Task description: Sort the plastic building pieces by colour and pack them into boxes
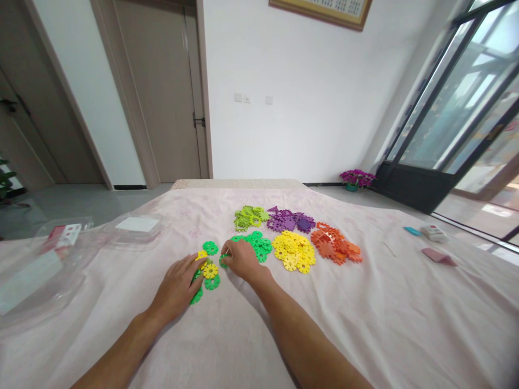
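Several green and yellow flower-shaped interlocking discs form a small cluster on the cloth, with a yellow disc [210, 270] near its middle. My left hand [176, 281] rests over the cluster's left side, its fingers and thumb about the discs and partly covering them. A green disc [210, 248] shows at the cluster's far end, another green disc [212, 282] at the near right. Just to the right, my right hand [243, 259] pinches a single green disc [224, 261] between thumb and fingers. That hand partly hides the pile of green discs [260, 246] behind it.
Beyond lie piles of lime green pieces [248, 218], purple pieces [290, 220], yellow discs [294, 250] and orange pieces [334, 244]. Clear plastic packaging [68, 275] covers the left side. A pink cloth piece [439, 256] and a small white box [433, 233] sit at right.
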### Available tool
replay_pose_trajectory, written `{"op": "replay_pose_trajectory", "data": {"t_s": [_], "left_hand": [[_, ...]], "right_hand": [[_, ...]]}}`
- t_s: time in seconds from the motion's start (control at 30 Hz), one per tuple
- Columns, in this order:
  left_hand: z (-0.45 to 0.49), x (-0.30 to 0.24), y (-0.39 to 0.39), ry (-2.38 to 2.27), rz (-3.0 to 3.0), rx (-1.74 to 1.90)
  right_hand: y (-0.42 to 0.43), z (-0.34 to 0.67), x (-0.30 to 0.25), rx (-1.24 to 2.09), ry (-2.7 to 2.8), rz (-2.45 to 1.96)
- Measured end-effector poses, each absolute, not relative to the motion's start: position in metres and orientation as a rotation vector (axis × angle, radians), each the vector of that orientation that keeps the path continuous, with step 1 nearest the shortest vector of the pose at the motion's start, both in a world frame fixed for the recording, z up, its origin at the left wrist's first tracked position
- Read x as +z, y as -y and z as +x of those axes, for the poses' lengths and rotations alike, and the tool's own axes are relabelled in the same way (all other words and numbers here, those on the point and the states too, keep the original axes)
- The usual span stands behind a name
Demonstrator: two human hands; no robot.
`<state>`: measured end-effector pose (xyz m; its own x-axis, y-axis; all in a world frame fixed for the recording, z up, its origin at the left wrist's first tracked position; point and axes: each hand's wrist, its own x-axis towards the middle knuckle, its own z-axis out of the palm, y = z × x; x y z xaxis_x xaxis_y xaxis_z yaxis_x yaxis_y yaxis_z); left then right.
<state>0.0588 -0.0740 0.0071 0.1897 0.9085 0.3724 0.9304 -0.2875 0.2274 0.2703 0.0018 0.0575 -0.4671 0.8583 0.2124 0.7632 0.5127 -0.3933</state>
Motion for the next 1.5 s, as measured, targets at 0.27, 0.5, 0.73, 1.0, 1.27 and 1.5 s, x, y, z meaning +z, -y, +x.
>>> {"op": "replay_pose_trajectory", "data": {"t_s": [0.27, 0.5, 0.73, 1.0, 1.27, 1.5], "left_hand": [[0.059, 0.006, 0.074, 1.866, -2.387, -0.686], [0.059, 0.013, 0.074, 1.902, -2.428, -0.896], [0.057, 0.019, 0.068, 2.064, -2.288, -1.046], [0.066, 0.019, 0.035, 2.106, -2.394, -0.597], [0.074, 0.011, 0.037, 1.845, -2.579, -0.598], [0.070, 0.016, 0.045, 1.744, -2.674, -0.537]], "right_hand": [[-0.034, 0.314, 0.063, 0.173, 1.873, -1.531], [-0.014, 0.281, 0.050, 0.163, 2.139, -1.239], [0.010, 0.245, 0.027, 0.122, 2.470, -1.172], [0.006, 0.243, 0.020, 0.132, 2.358, -1.262], [0.000, 0.241, 0.022, 0.250, 2.202, -1.438], [-0.005, 0.241, 0.025, 0.230, 2.267, -1.469]]}}
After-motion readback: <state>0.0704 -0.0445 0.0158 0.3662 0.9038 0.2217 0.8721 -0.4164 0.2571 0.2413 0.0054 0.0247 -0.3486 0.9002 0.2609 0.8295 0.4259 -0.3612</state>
